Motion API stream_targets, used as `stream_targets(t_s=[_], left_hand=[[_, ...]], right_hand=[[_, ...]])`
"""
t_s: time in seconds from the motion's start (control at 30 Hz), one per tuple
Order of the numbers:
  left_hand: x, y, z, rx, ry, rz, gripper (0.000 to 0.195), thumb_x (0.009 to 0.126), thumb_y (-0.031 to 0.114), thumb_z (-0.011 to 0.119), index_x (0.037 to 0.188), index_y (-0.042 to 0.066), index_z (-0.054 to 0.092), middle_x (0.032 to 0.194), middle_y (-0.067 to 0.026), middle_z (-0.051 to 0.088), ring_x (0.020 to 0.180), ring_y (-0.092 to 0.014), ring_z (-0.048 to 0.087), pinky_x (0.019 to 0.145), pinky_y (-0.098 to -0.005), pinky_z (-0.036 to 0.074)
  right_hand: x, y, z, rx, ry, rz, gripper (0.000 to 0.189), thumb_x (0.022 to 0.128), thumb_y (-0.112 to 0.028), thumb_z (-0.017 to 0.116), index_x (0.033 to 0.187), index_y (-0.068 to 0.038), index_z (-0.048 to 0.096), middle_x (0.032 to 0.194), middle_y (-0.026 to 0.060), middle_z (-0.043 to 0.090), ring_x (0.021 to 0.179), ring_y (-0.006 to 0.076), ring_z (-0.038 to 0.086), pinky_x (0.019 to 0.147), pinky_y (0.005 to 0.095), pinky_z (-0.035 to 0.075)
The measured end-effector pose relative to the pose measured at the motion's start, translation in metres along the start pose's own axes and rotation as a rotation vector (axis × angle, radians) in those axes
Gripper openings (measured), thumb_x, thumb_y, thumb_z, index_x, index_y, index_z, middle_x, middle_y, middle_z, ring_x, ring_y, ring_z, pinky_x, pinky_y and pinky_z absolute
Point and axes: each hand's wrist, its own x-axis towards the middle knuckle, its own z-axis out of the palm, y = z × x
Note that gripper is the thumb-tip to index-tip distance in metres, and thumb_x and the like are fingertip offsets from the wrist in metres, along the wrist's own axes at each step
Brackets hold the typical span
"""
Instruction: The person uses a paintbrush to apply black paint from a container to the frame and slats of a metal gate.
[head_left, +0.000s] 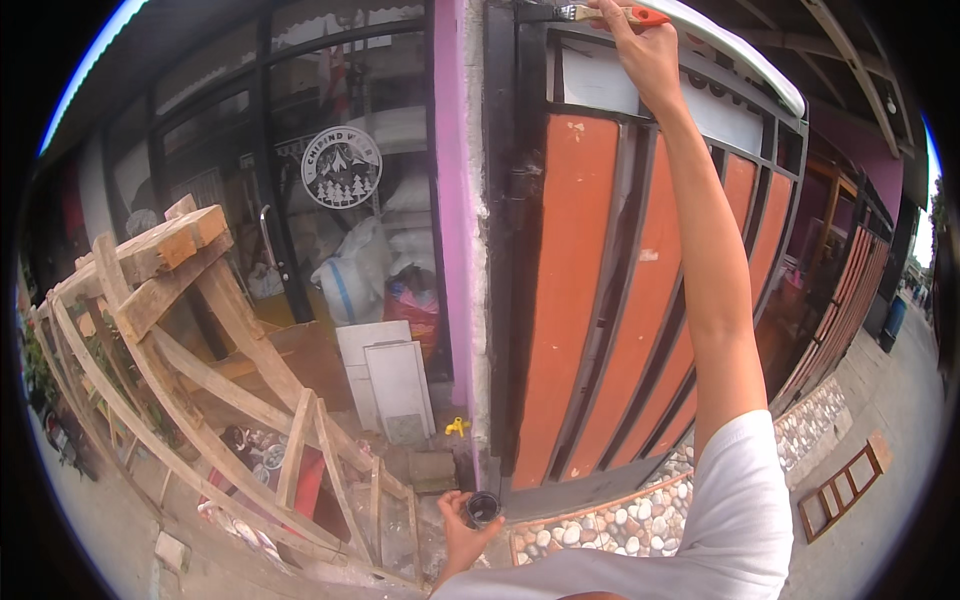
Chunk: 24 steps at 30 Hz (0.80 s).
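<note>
Raised high at the top, my right hand (646, 43) grips a paintbrush (637, 15) by its wooden handle, which has an orange-red end. The brush's dark bristles point left and meet the top of a black metal post (516, 225). Low in front of me, my left hand (466, 536) holds a small round cup (484, 510) with dark paint in it. Right of the post stands a gate with orange panels (574, 300) and black bars between them. A narrow pink wall edge (454, 225) runs beside the post on the left.
A wooden trestle scaffold (217, 292) fills the left side. Behind it are glass doors (345, 90) and leaning white tiles (397, 382). A yellow tap (457, 427) sits low by the wall. Pebbled paving (600, 529) borders the gate, and a small wooden ladder (844, 487) lies at right.
</note>
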Motion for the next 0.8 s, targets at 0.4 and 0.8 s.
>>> stream_targets(t_s=[0.4, 0.8], left_hand=[[-0.004, 0.004, 0.002, -0.001, 0.021, 0.011, 0.09, 0.064, 0.004, 0.087, 0.129, 0.007, 0.024, 0.122, -0.0127, 0.047, 0.116, -0.021, 0.05, 0.102, -0.0395, 0.043], [-0.002, 0.001, 0.007, -0.013, 0.021, 0.038, 0.09, 0.066, 0.01, 0.088, 0.13, 0.005, 0.025, 0.123, -0.0148, 0.048, 0.115, -0.024, 0.05, 0.099, -0.0396, 0.043]], right_hand=[[0.0, -0.015, -0.01, -0.202, 0.1, -0.062, 0.024, 0.093, -0.016, 0.065, 0.081, 0.004, 0.07, 0.06, 0.0066, 0.065, 0.058, 0.0101, 0.062, 0.055, 0.0301, 0.047], [-0.008, -0.015, -0.023, -0.367, 0.122, -0.11, 0.029, 0.095, -0.018, 0.063, 0.078, 0.004, 0.069, 0.068, 0.0124, 0.07, 0.061, 0.0164, 0.067, 0.055, 0.0309, 0.048]])
